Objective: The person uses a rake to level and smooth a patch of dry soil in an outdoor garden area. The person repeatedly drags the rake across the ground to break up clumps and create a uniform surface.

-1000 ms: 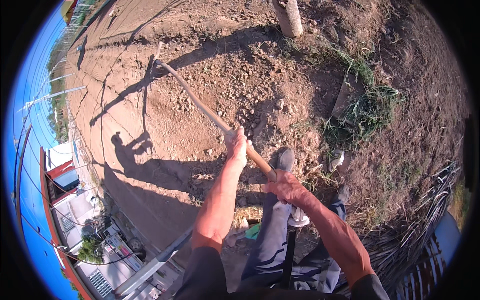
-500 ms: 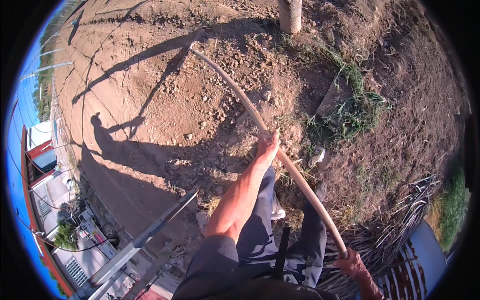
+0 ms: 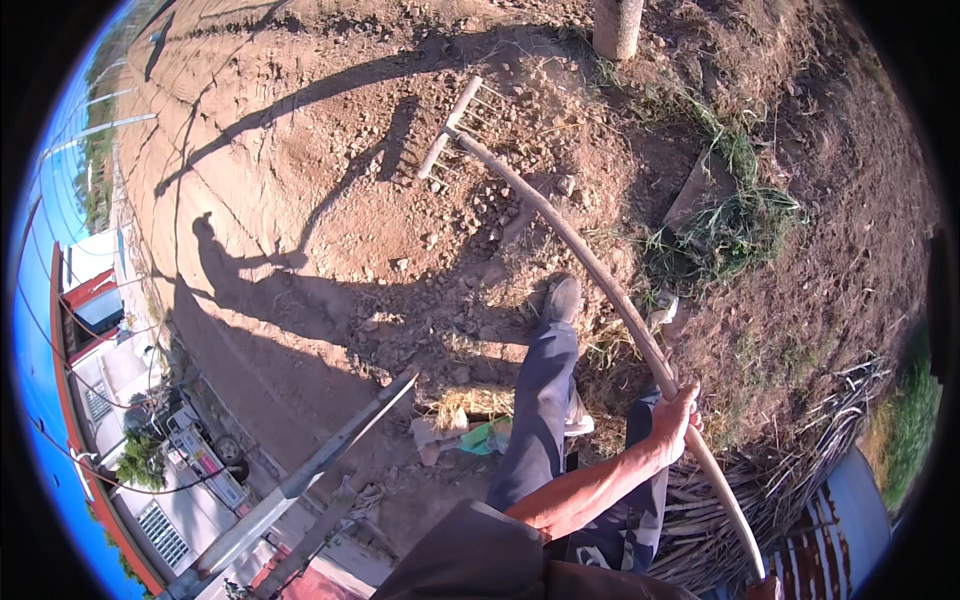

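Observation:
I hold a wooden rake with a long, bowed handle running from the lower right to the upper middle. Its crossbar head rests on loose, stony soil, with thin tines on its right side. My left hand is closed around the lower part of the handle, beyond my right knee. Only a sliver of my right hand shows at the bottom edge, around the handle's end; most of it lies out of frame.
A tree trunk stands at the top. Cut grass lies right of the handle, dry stalks and rusty sheet metal at lower right. A metal pole slants at lower left. A white building stands far left.
The rake has been drawn toward me, its head now farther right and turned to show the tines. My left hand is lower on the view, nearer the handle's end. A shoe now shows ahead.

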Action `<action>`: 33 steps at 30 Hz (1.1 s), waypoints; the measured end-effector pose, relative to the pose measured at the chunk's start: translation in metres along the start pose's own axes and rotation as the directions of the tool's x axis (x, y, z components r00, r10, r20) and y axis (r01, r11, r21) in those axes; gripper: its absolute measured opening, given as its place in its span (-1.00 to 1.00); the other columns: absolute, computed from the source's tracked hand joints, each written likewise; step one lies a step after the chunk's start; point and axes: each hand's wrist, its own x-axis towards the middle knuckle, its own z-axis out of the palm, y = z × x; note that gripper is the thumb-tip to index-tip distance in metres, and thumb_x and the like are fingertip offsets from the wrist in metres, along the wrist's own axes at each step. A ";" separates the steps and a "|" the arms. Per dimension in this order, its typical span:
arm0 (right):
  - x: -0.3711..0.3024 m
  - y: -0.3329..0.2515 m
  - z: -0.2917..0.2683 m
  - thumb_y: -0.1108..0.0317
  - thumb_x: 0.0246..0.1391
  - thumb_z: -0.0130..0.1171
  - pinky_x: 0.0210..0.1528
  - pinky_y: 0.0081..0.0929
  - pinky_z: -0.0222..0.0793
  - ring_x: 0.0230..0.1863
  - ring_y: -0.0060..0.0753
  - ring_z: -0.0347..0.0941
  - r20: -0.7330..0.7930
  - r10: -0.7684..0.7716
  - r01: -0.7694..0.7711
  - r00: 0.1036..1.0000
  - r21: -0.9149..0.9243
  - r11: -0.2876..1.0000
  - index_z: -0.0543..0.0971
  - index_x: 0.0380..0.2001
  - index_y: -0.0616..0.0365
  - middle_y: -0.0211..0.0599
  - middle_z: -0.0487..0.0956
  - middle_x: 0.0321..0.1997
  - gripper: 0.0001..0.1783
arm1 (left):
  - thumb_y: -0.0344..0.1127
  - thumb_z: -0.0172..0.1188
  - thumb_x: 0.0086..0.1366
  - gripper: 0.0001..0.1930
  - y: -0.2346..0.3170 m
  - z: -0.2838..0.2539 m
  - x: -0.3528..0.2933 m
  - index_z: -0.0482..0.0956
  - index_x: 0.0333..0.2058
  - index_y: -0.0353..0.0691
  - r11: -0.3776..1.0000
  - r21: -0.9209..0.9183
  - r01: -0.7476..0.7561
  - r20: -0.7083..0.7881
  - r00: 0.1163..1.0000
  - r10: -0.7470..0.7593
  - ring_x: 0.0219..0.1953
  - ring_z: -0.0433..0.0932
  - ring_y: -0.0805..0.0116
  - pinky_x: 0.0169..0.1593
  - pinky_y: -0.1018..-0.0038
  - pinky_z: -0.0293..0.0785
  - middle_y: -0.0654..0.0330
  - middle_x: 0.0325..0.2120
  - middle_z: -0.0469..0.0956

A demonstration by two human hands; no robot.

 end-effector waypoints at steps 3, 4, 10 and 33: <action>0.035 -0.150 -0.022 0.30 -0.13 0.07 -0.50 -0.08 0.34 -0.49 0.16 0.49 0.121 -0.180 0.170 0.976 0.086 0.982 0.53 -0.52 0.28 0.15 0.49 -0.58 -0.77 | -0.20 0.29 0.13 -0.73 0.096 -0.050 0.046 0.34 -0.48 -0.12 0.979 -0.010 -0.205 -0.065 0.977 0.204 -0.67 0.34 0.48 -0.59 0.45 0.35 0.35 -0.65 0.33; 0.037 -0.215 -0.024 0.37 -0.18 0.12 -0.36 -0.08 0.37 -0.39 0.15 0.49 0.071 -0.205 0.198 0.976 0.102 0.975 0.57 -0.47 0.18 0.07 0.54 -0.51 -0.84 | -0.22 0.27 0.14 -0.75 0.146 -0.065 0.062 0.35 -0.48 -0.12 0.954 -0.001 -0.300 -0.121 0.947 0.297 -0.65 0.35 0.48 -0.59 0.45 0.34 0.35 -0.65 0.33; 0.013 -0.516 -0.057 0.31 -0.16 0.08 -0.19 -0.09 0.39 -0.27 0.11 0.50 0.196 -0.575 0.521 0.794 0.266 0.811 0.49 -0.25 0.10 0.01 0.57 -0.39 -0.68 | -0.15 0.17 0.23 -0.75 0.398 -0.149 0.045 0.31 -0.49 -0.08 0.794 -0.041 -0.606 -0.253 0.776 0.578 -0.68 0.30 0.50 -0.63 0.50 0.26 0.37 -0.66 0.32; 0.017 -0.295 -0.025 0.33 -0.33 0.27 -0.47 -0.45 0.32 -0.57 -0.49 0.37 0.320 -0.511 0.411 0.797 0.333 0.849 0.46 -0.50 0.18 -0.32 0.44 -0.63 -0.73 | -0.17 0.20 0.15 -0.59 0.173 -0.150 0.053 0.18 -0.27 -0.28 0.678 0.352 -0.646 -0.338 0.587 0.735 -0.80 0.29 0.43 -0.78 0.46 0.27 0.25 -0.69 0.27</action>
